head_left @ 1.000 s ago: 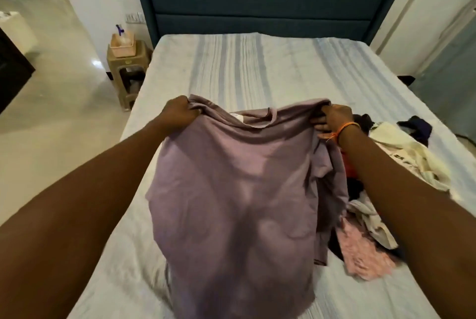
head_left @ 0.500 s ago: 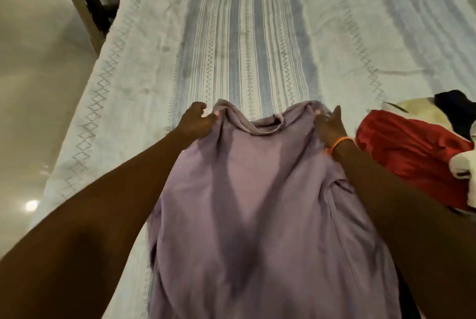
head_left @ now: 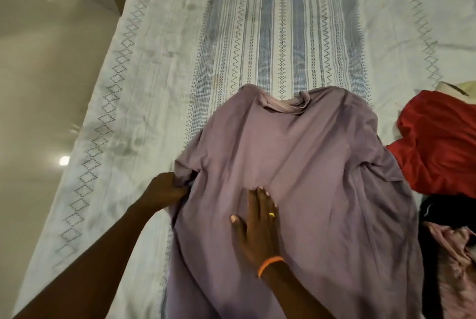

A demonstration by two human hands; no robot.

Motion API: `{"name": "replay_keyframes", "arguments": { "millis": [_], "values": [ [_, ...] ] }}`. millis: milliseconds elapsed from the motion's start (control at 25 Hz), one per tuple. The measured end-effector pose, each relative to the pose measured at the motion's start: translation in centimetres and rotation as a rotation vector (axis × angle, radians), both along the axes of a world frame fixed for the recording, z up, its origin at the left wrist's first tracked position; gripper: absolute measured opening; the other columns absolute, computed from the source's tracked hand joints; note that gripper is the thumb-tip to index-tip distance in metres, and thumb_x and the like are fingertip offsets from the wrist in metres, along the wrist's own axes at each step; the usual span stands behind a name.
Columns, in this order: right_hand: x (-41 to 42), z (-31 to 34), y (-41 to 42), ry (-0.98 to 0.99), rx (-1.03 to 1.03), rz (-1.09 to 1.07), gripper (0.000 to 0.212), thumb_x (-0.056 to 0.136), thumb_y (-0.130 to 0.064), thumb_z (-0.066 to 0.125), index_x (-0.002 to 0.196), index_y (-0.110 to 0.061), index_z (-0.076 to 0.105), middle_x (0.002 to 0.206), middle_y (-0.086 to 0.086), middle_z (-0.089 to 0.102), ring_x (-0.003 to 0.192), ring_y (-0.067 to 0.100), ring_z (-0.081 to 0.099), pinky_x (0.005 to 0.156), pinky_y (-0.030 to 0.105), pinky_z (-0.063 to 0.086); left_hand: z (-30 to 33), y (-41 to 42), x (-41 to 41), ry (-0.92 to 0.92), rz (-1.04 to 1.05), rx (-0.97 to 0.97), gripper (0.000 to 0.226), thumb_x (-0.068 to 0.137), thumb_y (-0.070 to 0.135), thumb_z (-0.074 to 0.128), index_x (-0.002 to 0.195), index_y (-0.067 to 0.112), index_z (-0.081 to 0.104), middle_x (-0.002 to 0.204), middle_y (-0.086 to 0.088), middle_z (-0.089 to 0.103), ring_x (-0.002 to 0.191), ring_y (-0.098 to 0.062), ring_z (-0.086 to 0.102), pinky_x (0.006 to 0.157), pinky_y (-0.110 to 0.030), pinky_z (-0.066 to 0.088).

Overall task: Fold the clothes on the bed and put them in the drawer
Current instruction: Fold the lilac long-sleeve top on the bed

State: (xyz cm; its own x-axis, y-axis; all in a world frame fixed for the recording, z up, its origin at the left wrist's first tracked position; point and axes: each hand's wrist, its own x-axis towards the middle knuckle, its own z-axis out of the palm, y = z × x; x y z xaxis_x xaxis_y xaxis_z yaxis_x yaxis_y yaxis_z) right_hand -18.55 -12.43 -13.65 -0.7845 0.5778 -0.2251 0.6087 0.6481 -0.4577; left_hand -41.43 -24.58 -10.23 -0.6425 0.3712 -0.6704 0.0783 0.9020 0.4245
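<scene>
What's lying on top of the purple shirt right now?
Only the right hand, pressed flat on the purple shirt. The left hand grips its sleeve edge. Whatever lies beneath the shirt is covered.

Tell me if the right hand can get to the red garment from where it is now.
Probably yes. The right hand lies flat and empty on the purple shirt, and the red garment sits uncovered just beyond the shirt's right edge, with nothing between.

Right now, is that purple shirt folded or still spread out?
Spread out: the purple shirt lies flat, collar up, right hand pressing it.
</scene>
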Motion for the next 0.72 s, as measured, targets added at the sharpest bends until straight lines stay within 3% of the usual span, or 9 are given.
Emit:
{"name": "replay_keyframes", "arguments": {
  "millis": [80,160,240,360,560,640,720],
  "values": [
    [1.7,-0.2,-1.5,-0.179,0.009,0.112,0.073,0.087,-0.057,0.045,0.149,-0.019,0.033,0.160,0.014,0.021,0.146,0.034,0.018,0.115,0.052,0.019,-0.4,-1.4,1.2,0.007,-0.037,-0.028,0.040,0.072,0.048,0.062,0.065,0.011,0.047,0.064,0.000,0.050,0.059,-0.012,0.048,0.052,-0.024,0.032],
    [2.6,-0.3,-1.2,-0.296,0.008,0.195,0.079,0.089,-0.056,0.044,0.155,-0.025,0.016,0.164,0.011,-0.004,0.150,0.033,0.002,0.116,0.055,0.012,-0.1,-1.9,1.5,0.125,0.063,0.066,0.034,0.069,0.044,0.049,0.061,0.012,0.041,0.061,-0.002,0.048,0.063,-0.021,0.051,0.053,-0.030,0.031],
    [2.8,0.1,-0.3,-0.368,-0.038,0.243,0.081,0.092,-0.055,0.041,0.155,-0.032,-0.004,0.158,0.004,-0.027,0.150,0.028,-0.012,0.118,0.052,0.003,1.0,-2.4,0.4,0.341,0.191,0.170,0.026,0.076,0.027,0.051,0.061,0.011,0.037,0.061,-0.003,0.045,0.070,-0.030,0.054,0.058,-0.033,0.027],
    [2.0,1.3,0.3,-0.443,-0.081,0.249,0.083,0.094,-0.051,0.047,0.154,-0.036,-0.008,0.158,0.002,-0.030,0.150,0.025,-0.016,0.118,0.051,0.003,4.9,-3.1,-3.5,0.649,0.422,0.236,0.008,0.080,0.002,0.048,0.073,0.003,0.045,0.073,-0.017,0.052,0.077,-0.037,0.055,0.064,-0.033,0.029],
    [1.5,2.1,0.3,-0.529,-0.142,0.247,0.085,0.094,-0.046,0.052,0.154,-0.036,-0.008,0.159,-0.001,-0.029,0.150,0.024,-0.016,0.118,0.057,0.009,11.0,-1.8,-3.4,0.910,0.037,0.212,0.009,0.085,0.001,0.043,0.088,0.008,0.042,0.085,-0.012,0.051,0.068,-0.031,0.048,0.059,-0.041,0.039],
    [1.2,2.4,0.1,-0.544,-0.139,0.237,0.085,0.093,-0.043,0.053,0.154,-0.035,-0.006,0.159,0.001,-0.028,0.149,0.026,-0.015,0.117,0.059,0.009,11.0,-0.8,-2.8,0.812,0.109,0.303,0.010,0.087,0.006,0.048,0.094,0.010,0.043,0.082,-0.007,0.055,0.067,-0.026,0.052,0.060,-0.037,0.044],
    [0.2,2.9,-0.8,-0.495,-0.137,0.189,0.083,0.091,-0.038,0.054,0.155,-0.030,0.001,0.162,0.006,-0.019,0.150,0.031,-0.010,0.117,0.059,0.011,9.8,0.7,-0.8,0.475,0.132,0.430,0.021,0.084,0.007,0.062,0.101,0.011,0.050,0.077,-0.005,0.060,0.064,-0.011,0.054,0.058,-0.015,0.044]
  ]
}}
